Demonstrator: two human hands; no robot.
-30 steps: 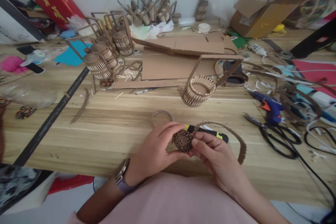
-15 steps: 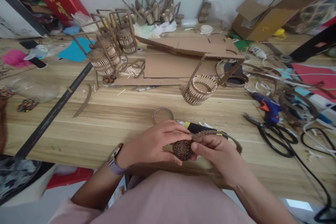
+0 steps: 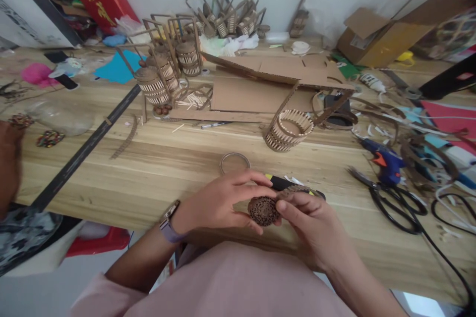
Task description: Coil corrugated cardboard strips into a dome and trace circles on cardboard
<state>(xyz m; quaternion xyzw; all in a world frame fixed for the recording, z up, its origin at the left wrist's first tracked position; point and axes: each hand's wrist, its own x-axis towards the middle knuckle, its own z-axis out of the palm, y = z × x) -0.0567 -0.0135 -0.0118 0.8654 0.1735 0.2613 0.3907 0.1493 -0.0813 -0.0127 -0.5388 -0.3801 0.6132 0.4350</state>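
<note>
Both my hands hold a small round coil of rolled corrugated cardboard [image 3: 263,210] just above the near edge of the wooden table [image 3: 156,168]. My left hand [image 3: 223,203], with a watch on its wrist, pinches the coil from the left. My right hand [image 3: 310,225] grips it from the right, its fingers curled over the strip's loose tail [image 3: 297,189]. A black and yellow craft knife [image 3: 286,184] lies right behind my fingers, and a thin ring [image 3: 234,161] rests on the table beyond it.
A half-built cardboard basket [image 3: 289,130] stands mid-table, with several finished ones [image 3: 163,72] and flat cardboard sheets [image 3: 260,94] behind. A blue glue gun [image 3: 385,161], black scissors [image 3: 394,198] and cables lie at the right. A black ruler [image 3: 85,146] runs diagonally at the left, where another person's arm [image 3: 9,163] shows.
The loose strip, which arced out to the right a second ago, has been drawn in round the coil. My hands stayed on the coil; the view shifted slightly.
</note>
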